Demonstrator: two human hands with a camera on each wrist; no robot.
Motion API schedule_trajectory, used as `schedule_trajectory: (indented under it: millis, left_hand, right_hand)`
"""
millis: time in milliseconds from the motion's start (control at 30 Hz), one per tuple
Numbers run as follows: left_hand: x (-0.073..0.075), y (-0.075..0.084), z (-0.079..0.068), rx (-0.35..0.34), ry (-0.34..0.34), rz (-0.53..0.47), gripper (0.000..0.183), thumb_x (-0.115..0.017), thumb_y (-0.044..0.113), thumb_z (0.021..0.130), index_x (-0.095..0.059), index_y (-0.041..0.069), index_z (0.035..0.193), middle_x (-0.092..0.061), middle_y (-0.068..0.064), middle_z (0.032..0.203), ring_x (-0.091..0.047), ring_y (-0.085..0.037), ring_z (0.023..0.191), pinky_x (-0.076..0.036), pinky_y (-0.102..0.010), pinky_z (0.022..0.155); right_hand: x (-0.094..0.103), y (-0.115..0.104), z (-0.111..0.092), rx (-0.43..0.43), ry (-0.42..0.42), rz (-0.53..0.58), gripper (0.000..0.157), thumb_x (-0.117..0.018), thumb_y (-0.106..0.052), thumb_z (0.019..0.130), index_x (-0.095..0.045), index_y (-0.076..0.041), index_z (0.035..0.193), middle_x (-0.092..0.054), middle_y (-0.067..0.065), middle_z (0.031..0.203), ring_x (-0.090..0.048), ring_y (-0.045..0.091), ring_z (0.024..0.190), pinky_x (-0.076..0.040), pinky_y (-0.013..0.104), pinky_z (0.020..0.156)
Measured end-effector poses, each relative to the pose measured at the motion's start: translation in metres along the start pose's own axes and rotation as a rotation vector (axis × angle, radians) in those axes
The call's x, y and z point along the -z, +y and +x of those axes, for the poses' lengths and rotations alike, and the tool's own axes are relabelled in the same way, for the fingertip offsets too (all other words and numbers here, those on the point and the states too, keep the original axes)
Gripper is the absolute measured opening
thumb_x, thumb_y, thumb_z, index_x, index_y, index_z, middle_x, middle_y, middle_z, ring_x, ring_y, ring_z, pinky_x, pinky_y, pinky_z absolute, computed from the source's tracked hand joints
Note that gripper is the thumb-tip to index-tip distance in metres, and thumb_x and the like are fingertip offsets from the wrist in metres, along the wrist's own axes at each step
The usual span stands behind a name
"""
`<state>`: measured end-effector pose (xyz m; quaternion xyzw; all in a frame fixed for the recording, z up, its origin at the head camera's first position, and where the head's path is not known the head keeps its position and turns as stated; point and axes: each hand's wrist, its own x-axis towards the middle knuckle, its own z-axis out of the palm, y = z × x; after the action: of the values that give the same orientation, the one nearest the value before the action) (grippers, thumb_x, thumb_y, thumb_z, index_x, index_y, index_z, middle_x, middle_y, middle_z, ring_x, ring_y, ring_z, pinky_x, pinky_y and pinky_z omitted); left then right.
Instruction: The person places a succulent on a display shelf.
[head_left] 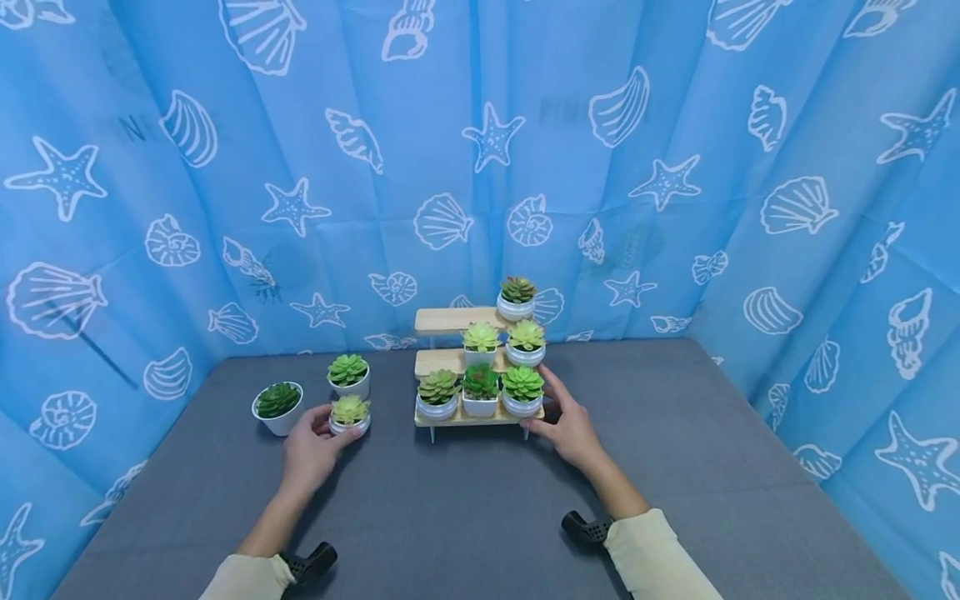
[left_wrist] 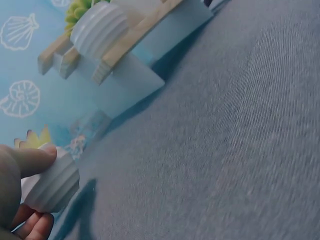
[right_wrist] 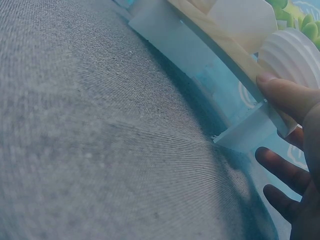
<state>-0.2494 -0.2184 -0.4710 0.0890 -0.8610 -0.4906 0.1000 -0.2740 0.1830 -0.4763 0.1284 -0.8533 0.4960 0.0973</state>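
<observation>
L hand point(head_left: 310, 452): arm fwd, pinching plant point(head_left: 349, 412), maybe lifted, hard to see | R hand point(head_left: 572, 430): thumb + finger gripping stand point(head_left: 453, 320), near R corner, other fingers apart

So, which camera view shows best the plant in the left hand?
The head view: the plant shows its whole rosette above the white pot. The left wrist view shows the pot closely, but only leaf tips above the left hand; the right wrist view, none.
</observation>
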Motion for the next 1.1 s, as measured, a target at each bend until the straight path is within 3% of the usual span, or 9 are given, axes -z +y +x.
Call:
schedule_trajectory:
  millis: [200,667,1100]
  left_hand:
    - [-0.005,0.013,-0.001,-0.033,-0.014,-0.075,0.073,-0.081,0.029,0.081,-0.046,0.001,0.139,-0.053,-0.020,0.131,-0.054,-0.031,0.114,-0.047,-0.046,0.094]
    - [-0.022,0.064,0.010,-0.083,-0.010,-0.204,0.071,-0.081,0.028,0.081,-0.049,0.005,0.139,-0.052,-0.018,0.136,-0.051,-0.032,0.121,-0.045,-0.046,0.099]
    - [-0.040,0.091,0.032,-0.231,-0.084,-0.249,0.065,-0.082,0.024,0.080,-0.053,0.006,0.135,-0.056,-0.013,0.128,-0.053,-0.027,0.117,-0.047,-0.045,0.096]
  right_hand:
    - [0.000,0.001,0.000,-0.008,0.010,-0.008,0.095,-0.084,-0.017,0.078,-0.028,-0.032,0.154,-0.055,0.018,0.136,-0.061,0.032,0.110,-0.044,0.055,0.094]
    - [0.001,0.000,-0.002,-0.030,0.004,-0.009,0.095,-0.083,-0.017,0.078,-0.027,-0.033,0.153,-0.054,0.018,0.137,-0.060,0.032,0.111,-0.043,0.056,0.095]
    - [0.000,0.000,-0.001,-0.012,0.002,-0.002,0.095,-0.083,-0.016,0.078,-0.028,-0.033,0.153,-0.054,0.018,0.136,-0.061,0.033,0.109,-0.044,0.055,0.094]
